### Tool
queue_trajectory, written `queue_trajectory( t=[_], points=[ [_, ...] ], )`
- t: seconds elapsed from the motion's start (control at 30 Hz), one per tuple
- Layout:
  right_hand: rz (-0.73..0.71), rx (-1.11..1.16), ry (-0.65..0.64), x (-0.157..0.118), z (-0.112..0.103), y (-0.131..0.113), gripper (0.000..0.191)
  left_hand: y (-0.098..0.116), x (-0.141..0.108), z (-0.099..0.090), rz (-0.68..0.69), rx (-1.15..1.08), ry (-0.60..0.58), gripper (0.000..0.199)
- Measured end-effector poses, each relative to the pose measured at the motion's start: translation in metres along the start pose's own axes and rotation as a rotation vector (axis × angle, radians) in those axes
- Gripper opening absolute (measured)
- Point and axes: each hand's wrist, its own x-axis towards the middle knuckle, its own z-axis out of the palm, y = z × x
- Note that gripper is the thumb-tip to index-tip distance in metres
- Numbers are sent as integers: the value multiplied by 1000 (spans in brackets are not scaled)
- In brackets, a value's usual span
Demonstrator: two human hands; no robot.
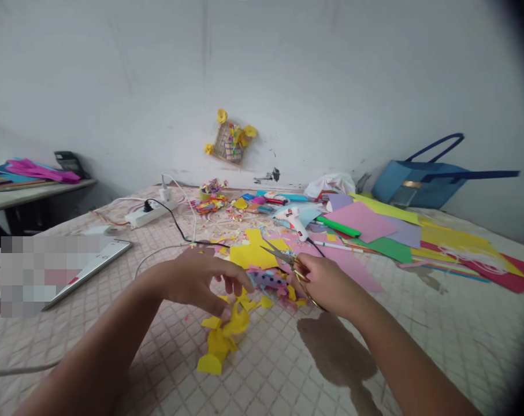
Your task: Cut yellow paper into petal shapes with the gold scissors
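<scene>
My right hand (324, 280) grips a pair of scissors (283, 254) by its gold-coloured handles. The blades are spread and point left, over a yellow paper sheet (244, 254). My left hand (192, 280) hangs over cut yellow paper pieces (220, 341), with thumb and fingers apart. The thumb tip is at the pile's upper edge; whether it touches is unclear. Between my hands lies a lilac dotted paper piece (268, 280) amid colourful scraps.
A white glue gun (297, 222) lies beyond the scissors. Coloured paper sheets (365, 222) spread to the right, near a blue bag (422, 182). On the left are a power strip (151, 214), cables and a tablet-like device (92, 266). A decorated woven piece (229, 141) hangs on the wall.
</scene>
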Motion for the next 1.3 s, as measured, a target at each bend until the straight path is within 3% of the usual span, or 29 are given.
queue_trajectory(
  t=[0.07,0.2,0.27,0.47,0.63,0.73,0.9,1.07,1.2,1.3],
  points=[
    [3,3,10,1,0,0,14,-4,4,0,-34,49,17,32],
    [-2,22,32,1,0,-2,13,-13,13,-1,-148,188,225,23],
    [-7,34,50,1,-1,-2,15,-16,17,1,-171,208,270,22],
    [-19,67,120,0,-3,-4,17,-18,16,7,-219,251,112,24],
    [-54,72,148,0,-1,-6,17,-13,11,10,-221,217,-110,42],
    [-61,70,150,0,0,-6,17,-13,11,11,-234,242,-160,36],
    [-56,65,148,0,-2,-6,16,-20,9,4,-267,224,-134,22],
    [-46,54,145,0,-3,-7,17,-19,7,-4,-199,238,53,21],
    [-37,55,142,-2,-3,-7,15,-14,18,6,-122,185,47,36],
    [-39,54,138,-2,-4,-8,16,-14,28,17,-162,165,30,40]
  ],
)
